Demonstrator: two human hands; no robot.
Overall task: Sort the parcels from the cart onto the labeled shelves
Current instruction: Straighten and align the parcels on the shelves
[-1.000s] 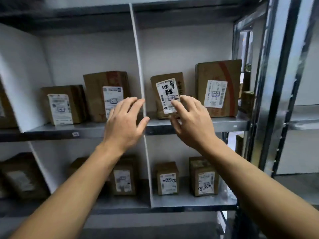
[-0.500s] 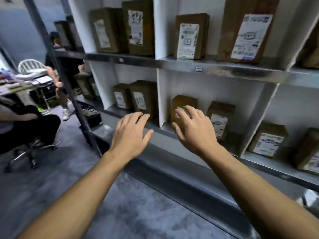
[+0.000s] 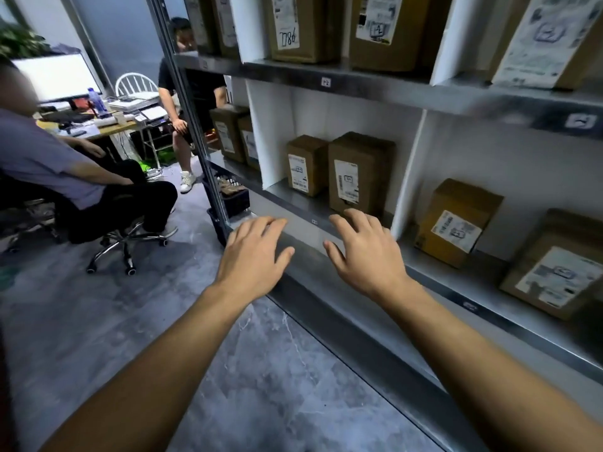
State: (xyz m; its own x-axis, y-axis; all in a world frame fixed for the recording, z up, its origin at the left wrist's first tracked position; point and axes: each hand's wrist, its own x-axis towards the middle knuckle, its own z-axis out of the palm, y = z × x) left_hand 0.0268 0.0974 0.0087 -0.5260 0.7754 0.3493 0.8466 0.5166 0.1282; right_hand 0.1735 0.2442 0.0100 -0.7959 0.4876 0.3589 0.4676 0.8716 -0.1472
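Steel shelf rack [image 3: 359, 89] fills the right side, with white dividers splitting it into bays. Grey marbled floor [image 3: 130, 321] is left of the rack. Seated person [image 3: 65, 164] on a swivel chair [image 3: 124, 246], well left of the rack. Second person [image 3: 192, 93] behind the rack's left post, by a cluttered desk [image 3: 107, 125].

All visible parcels are on the rack, labels facing out:
- upper-shelf parcels [image 3: 300, 27] along the top
- small parcel [image 3: 306, 166] and taller parcel [image 3: 359, 171] just beside each other in the lower middle bay
- right-bay parcels [image 3: 456, 220] one bay over

Black crate [image 3: 233, 199] on the floor at the rack's left post.

Left hand [image 3: 254, 256] and right hand [image 3: 365, 252] are in front of the rack's lower shelf edge, palms down. Fingers are loosely spread, gripping nothing. Contact with the rack: cannot tell.

Small shelf tag [image 3: 325, 81] on the rack's upper shelf edge.
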